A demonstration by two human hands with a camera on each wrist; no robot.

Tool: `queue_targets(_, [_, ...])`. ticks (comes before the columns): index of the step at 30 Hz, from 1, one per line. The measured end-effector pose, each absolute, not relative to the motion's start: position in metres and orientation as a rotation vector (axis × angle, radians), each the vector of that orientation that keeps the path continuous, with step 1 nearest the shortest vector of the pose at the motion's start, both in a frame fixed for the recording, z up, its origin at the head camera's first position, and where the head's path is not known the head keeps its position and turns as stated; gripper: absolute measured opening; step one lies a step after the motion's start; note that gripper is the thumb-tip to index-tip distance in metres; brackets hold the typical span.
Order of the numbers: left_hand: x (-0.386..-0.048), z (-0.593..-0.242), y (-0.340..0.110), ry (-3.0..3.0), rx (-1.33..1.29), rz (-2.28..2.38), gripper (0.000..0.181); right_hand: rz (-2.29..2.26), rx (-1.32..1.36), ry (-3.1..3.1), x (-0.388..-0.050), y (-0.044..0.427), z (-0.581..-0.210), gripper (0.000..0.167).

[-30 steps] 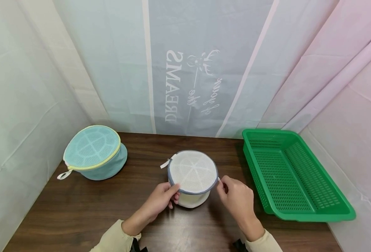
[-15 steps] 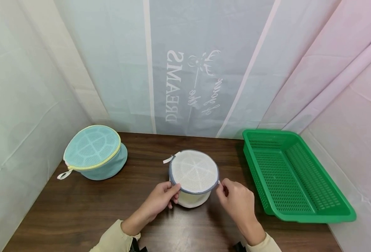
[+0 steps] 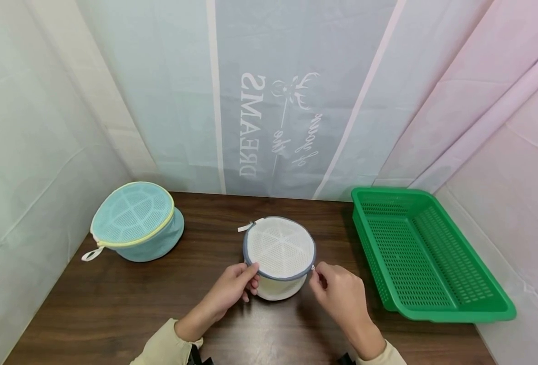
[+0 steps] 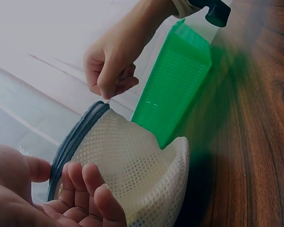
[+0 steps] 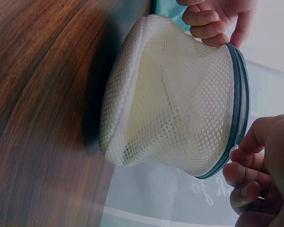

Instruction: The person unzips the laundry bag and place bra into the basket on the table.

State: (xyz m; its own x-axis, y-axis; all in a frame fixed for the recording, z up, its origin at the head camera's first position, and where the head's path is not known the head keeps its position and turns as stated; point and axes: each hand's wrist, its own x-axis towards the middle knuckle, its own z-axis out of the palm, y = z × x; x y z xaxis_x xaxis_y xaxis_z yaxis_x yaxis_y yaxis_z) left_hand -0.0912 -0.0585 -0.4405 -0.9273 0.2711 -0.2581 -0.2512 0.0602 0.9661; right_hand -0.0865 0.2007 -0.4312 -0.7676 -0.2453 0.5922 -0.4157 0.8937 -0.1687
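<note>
A round white mesh laundry bag [image 3: 281, 247] with a dark blue zipper rim stands on the table in front of me. Its rim is pinched at the near left by my left hand [image 3: 232, 288], thumb on top and fingers below. My right hand [image 3: 342, 291] holds the small white zipper pull [image 5: 233, 150] at the rim's right side, between thumb and curled forefinger. In the right wrist view the mesh side wall bulges, with something pale yellowish showing through. A white loop tab [image 3: 246, 227] sticks out at the bag's far left.
A blue mesh laundry bag [image 3: 134, 213] with a yellow zipper rim stands at the left. At the right is a green plastic basket [image 3: 389, 284]. The brown wooden table [image 3: 113, 309] ends at a hanging printed cloth [image 3: 182, 101] behind.
My right hand has moved slightly toward me and left along the rim with the zipper pull. The white bag has shifted a little, its loop tab swinging upward. My left hand keeps its hold.
</note>
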Motion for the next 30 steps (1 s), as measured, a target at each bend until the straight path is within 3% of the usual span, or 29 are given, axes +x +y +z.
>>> queue_targets(30, [-0.0897,-0.4426,-0.0535,1.978,0.045,1.893,0.041,0.473,0.714,-2.389,-0.0812,0.1913,-0.4308,0.028])
